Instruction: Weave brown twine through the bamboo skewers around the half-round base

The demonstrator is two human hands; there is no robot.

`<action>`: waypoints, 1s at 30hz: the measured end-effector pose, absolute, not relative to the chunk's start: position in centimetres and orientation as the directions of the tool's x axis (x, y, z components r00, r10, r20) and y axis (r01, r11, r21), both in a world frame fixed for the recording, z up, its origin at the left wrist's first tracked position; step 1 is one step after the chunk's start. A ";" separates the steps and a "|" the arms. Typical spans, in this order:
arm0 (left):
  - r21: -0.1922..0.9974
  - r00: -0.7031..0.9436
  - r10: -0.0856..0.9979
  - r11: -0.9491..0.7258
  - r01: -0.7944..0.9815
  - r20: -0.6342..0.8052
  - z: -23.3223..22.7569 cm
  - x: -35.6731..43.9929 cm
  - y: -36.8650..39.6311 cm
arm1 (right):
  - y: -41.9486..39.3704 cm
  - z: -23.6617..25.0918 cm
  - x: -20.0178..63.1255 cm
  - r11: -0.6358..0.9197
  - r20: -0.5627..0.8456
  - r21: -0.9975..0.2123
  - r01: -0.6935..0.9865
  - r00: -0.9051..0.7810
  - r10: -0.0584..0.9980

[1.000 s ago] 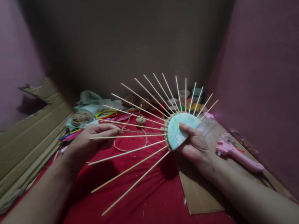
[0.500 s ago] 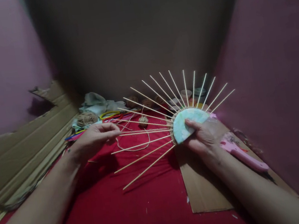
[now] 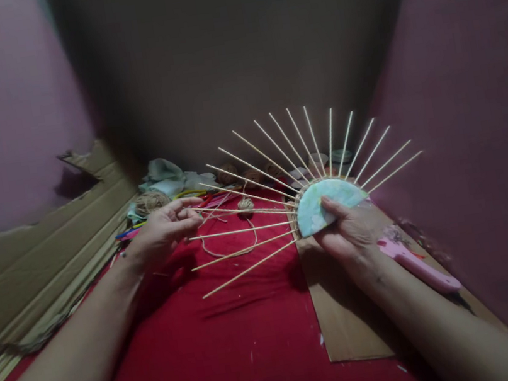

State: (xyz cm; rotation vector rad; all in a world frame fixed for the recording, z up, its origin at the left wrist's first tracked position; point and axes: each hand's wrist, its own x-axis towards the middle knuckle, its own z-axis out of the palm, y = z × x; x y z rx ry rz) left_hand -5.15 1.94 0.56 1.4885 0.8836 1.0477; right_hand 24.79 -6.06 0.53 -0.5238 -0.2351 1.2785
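Red cloth (image 3: 239,345) covers the surface where the person works, with dim purple walls at both sides and a dark wall behind. On the right side a flat cardboard sheet (image 3: 343,311) lies on the cloth, and a pink glue gun (image 3: 418,264) rests on it, just beside the right wrist. The right hand (image 3: 351,233) holds a pale half-round disc (image 3: 320,203) tilted above the cloth, thumb pressed on its face, fingers closed around its lower edge. From the curved rim of the disc many thin wooden sticks (image 3: 257,180) spread out like a fan, upward and to the left. The left hand (image 3: 164,229) is at the tips of the left sticks, its fingers pinched together on what seems to be a thin cord; I cannot tell exactly. A small ball of twine (image 3: 245,205) lies behind the sticks with a loose loop of cord (image 3: 229,248) on the cloth. Torn corrugated cardboard (image 3: 40,260) leans at the left. At the back is a heap of craft materials (image 3: 172,187): bigger twine ball, coloured strips, pale cloth, small cups, all blurred and partly hidden by the sticks. Both forearms are cut off by the lower edge.
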 end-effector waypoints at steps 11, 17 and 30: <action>0.714 0.586 0.807 -0.456 0.531 0.080 -0.4 -2.8 0.4 | -8.9 2.2 21.9 -0.002 -0.180 -0.336 -0.942 0.062 0.982; 0.848 0.613 0.772 -0.430 0.309 0.168 0.7 -1.5 -2.2 | -8.9 1.7 21.4 -0.025 -0.196 -0.321 -0.947 0.040 0.980; 0.995 0.704 0.709 0.089 -0.042 -0.034 0.5 0.8 -4.8 | -9.3 0.0 20.0 -0.135 -0.209 -0.435 -0.890 -0.046 0.977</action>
